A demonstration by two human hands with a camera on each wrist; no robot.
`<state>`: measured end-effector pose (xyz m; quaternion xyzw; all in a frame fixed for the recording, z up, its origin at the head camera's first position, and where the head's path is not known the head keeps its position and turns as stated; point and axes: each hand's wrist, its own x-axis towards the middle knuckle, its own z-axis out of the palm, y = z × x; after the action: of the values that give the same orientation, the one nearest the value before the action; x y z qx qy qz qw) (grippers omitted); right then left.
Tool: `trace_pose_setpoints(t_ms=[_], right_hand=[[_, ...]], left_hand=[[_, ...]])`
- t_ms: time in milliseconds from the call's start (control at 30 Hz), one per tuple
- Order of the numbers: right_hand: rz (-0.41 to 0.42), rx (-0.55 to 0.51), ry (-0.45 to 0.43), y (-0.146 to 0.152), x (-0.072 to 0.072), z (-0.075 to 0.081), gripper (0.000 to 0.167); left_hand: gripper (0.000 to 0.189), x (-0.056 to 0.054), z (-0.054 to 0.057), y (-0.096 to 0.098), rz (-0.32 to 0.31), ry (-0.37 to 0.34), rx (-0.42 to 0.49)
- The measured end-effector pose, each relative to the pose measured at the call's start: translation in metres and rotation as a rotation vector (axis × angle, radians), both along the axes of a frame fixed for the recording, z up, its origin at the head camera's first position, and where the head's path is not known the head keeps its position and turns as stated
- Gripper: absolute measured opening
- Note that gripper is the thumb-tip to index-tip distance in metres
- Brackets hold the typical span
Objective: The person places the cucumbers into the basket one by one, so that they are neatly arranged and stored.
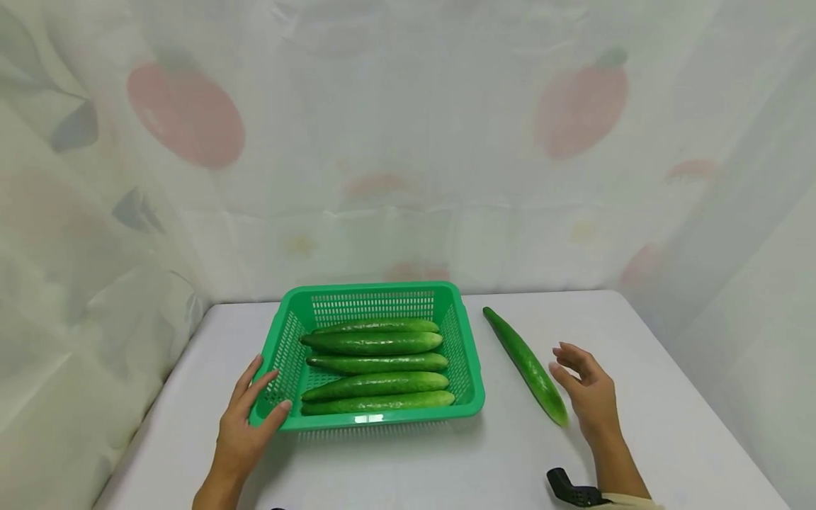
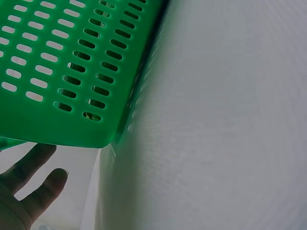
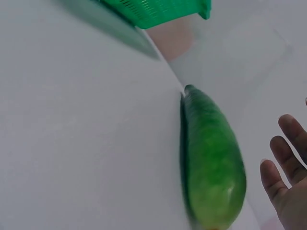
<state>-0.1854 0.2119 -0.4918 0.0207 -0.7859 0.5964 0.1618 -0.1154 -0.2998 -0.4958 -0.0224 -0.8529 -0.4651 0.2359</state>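
Observation:
A green plastic basket stands left of the table's middle, with several cucumbers lying crosswise inside it. My left hand rests at the basket's front left corner, fingers spread over the rim and thumb at the front edge. In the left wrist view, two fingertips show beside the basket's perforated wall; the other fingers are out of frame. A single cucumber lies slantwise on the table to the right of the basket. Just right of it hovers my right hand, fingers loosely bent, holding nothing.
Everything lies on a white-covered table. A pale sheet printed with fruit hangs behind it, and sheets also hang at the left and right sides. A black strap piece sits at my right wrist.

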Motion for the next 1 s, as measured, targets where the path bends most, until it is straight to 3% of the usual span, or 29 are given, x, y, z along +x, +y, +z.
trace_pose_setpoints(t_ms=[333, 500, 800, 1000], right_hand=[[0.010, 0.053, -0.121, 0.001, 0.001, -0.027, 0.053], [0.025, 0.082, -0.121, 0.000, -0.001, -0.035, 0.054], [-0.034, 0.251, -0.123, -0.007, -0.006, -0.044, 0.053], [-0.110, 0.292, -0.142, -0.011, -0.004, -0.042, 0.047]], left_hand=[[0.052, -0.001, -0.003, -0.001, 0.001, -0.031, 0.019], [0.052, -0.001, -0.003, -0.001, 0.007, -0.035, 0.014], [0.051, -0.001, -0.001, -0.001, 0.010, -0.033, 0.012], [0.051, -0.001, -0.002, -0.001, 0.012, -0.028, 0.011]])
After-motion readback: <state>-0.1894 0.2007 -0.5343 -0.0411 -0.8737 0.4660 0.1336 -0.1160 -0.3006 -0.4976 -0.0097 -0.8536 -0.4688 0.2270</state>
